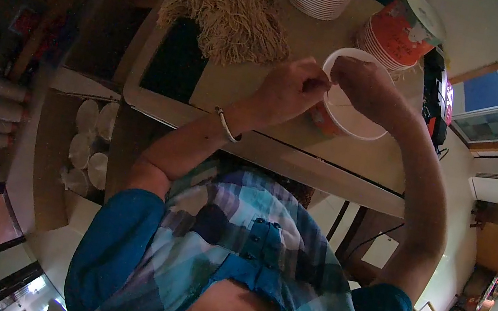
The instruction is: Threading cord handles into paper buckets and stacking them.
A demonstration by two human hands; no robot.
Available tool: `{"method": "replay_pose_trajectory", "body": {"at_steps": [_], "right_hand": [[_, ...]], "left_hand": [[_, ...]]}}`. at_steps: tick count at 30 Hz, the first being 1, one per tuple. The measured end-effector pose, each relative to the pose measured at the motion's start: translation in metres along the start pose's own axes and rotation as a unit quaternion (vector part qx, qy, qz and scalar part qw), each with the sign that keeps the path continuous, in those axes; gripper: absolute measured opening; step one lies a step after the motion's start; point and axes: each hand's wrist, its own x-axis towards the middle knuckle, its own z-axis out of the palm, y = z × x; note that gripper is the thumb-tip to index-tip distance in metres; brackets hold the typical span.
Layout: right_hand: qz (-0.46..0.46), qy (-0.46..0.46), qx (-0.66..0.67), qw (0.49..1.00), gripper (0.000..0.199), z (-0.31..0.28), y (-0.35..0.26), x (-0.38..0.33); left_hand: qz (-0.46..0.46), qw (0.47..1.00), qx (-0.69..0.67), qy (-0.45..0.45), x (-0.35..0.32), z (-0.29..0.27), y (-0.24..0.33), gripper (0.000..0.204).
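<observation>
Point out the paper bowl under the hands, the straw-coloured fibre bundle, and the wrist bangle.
paper bowl (361,123): head view, on its white inner floor.
fibre bundle (234,10): head view, on the middle of the strands.
bangle (226,125): head view, on the band across the left wrist.

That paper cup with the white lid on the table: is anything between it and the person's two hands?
Nothing visible. Both the left hand and the right hand are already at the rim of the paper cup. The fibre bundle and the cup stacks lie further back on the table.
</observation>
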Motion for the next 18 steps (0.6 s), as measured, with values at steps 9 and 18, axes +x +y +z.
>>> {"method": "replay_pose_trajectory", "body": {"at_steps": [9, 18], "right_hand": [[0.108, 0.048, 0.176, 0.977, 0.016, -0.029, -0.034, -0.008], [0.070, 0.064, 0.135, 0.986, 0.012, -0.007, -0.020, -0.012]], "left_hand": [[-0.024, 0.999, -0.029, -0.009, 0.000, 0.003, -0.003, 0.012], [-0.039, 0.998, -0.047, -0.021, 0.000, 0.002, -0.006, 0.010]]}}
